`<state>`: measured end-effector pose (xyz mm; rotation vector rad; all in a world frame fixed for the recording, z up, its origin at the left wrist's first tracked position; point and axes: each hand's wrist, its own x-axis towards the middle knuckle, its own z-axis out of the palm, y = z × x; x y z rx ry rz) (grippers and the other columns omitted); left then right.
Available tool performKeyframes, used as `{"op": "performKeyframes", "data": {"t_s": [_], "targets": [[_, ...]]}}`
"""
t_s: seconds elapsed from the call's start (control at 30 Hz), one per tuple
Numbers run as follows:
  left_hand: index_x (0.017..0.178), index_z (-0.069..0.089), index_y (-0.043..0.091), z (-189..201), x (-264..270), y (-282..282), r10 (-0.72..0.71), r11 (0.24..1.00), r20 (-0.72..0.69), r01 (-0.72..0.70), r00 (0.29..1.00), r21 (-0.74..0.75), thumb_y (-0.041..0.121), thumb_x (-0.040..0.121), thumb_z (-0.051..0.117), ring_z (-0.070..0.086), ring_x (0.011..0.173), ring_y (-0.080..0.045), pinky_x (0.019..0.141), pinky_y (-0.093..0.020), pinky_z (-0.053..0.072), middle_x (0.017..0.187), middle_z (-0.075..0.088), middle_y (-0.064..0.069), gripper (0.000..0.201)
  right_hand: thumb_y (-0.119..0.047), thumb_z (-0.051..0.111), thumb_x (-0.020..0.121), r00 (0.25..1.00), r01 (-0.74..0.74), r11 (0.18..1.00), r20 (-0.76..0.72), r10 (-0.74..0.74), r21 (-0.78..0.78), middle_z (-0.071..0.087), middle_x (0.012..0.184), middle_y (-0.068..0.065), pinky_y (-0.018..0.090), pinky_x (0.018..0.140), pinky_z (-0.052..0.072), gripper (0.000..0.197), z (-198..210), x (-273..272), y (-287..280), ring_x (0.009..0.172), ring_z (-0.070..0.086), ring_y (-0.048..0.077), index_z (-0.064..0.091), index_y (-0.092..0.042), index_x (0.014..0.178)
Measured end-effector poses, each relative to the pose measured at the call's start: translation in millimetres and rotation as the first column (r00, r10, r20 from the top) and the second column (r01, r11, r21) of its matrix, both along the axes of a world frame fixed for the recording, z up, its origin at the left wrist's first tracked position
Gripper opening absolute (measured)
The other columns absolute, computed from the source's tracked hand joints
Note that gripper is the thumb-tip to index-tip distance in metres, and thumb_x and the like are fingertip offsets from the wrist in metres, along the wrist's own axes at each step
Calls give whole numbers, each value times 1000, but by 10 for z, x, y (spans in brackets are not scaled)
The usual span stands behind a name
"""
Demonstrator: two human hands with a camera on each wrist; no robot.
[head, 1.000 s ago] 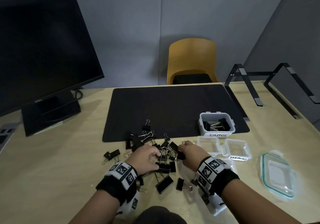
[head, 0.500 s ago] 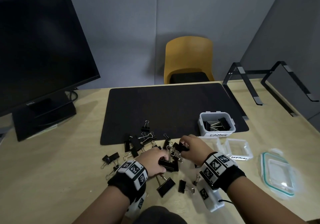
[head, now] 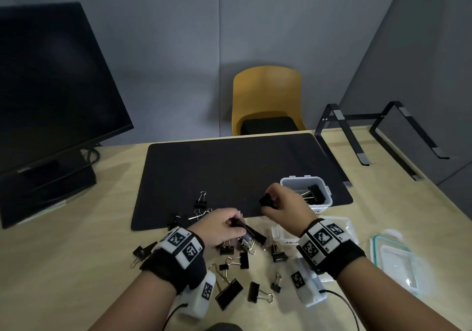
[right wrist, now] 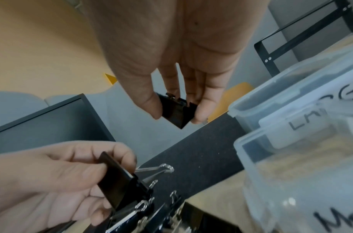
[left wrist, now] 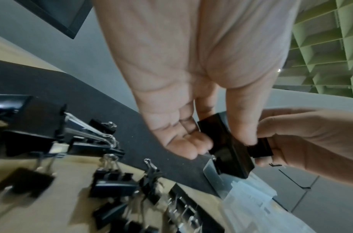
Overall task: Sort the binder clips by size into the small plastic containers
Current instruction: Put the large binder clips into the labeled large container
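Note:
My right hand (head: 279, 203) pinches a black binder clip (head: 266, 200) (right wrist: 176, 111) in the air, just left of the LARGE container (head: 307, 192), which holds black clips. My left hand (head: 222, 227) grips a big black binder clip (head: 249, 231) (left wrist: 226, 146) (right wrist: 116, 178) a little above the pile. Several black binder clips (head: 231, 293) lie scattered on the desk between my wrists. Two shallow clear containers (head: 283, 233) lie under my right wrist; the MEDIUM label (right wrist: 337, 220) shows in the right wrist view.
A black desk mat (head: 237, 167) covers the middle of the wooden desk (head: 63, 266). A monitor (head: 51, 85) stands at the left, a black laptop stand (head: 383, 131) at the back right, a glass lid (head: 394, 261) at the right. A yellow chair (head: 267, 95) faces the far edge.
My right hand has risen from the pile with its clip and moved right towards the LARGE container. My left hand has lifted a big clip off the pile.

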<state>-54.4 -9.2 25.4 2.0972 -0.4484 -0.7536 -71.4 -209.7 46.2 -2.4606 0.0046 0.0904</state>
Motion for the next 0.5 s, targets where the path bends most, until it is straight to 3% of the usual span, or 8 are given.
{"op": "performKeyframes", "data": {"t_s": [0.07,0.13,0.2,0.27,0.4,0.5], "targets": [[100,64,13,81,44,-73,18,999,28,-17,999,-28,14,82,71,52,46,8,51,-7,40,64,53,13,19,-20,64,81,999,29,999,12,-30,39,62,91,-3,21,68,42,21,62,30,-115,81,58,13,55,-17,99],[96,64,16,123,101,-143,33,999,36,-31,999,-43,14,74,78,56,58,2,62,-21,53,71,60,9,26,-22,64,83,998,59,996,11,-60,72,64,91,-4,22,71,46,25,95,57,-240,81,60,13,54,-19,106],[93,63,20,135,154,-217,55,998,55,-53,997,-42,14,70,80,60,69,-8,72,-32,55,81,63,5,29,-21,62,85,995,95,987,2,-96,128,66,92,1,30,77,52,30,114,84,-369,82,64,15,51,-23,112],[88,62,23,134,202,-313,88,996,102,-84,991,-40,12,69,80,59,72,-10,73,-31,54,85,63,5,28,-20,60,87,992,124,979,-3,-125,162,66,92,2,34,80,55,33,139,103,-506,83,64,16,50,-27,118],[80,59,32,125,295,-519,135,989,172,-122,976,-87,12,72,77,58,78,-8,76,-23,47,85,62,9,27,-21,57,89,990,142,972,-32,-138,189,63,96,-2,23,70,52,25,210,135,-792,84,62,12,54,-30,112],[78,58,34,132,345,-671,160,985,183,-144,970,-99,18,75,76,55,72,-5,73,-22,45,77,59,11,25,-20,58,88,987,162,967,-54,-154,198,64,97,-2,31,71,58,20,212,171,-991,82,64,13,55,-31,106]]}}
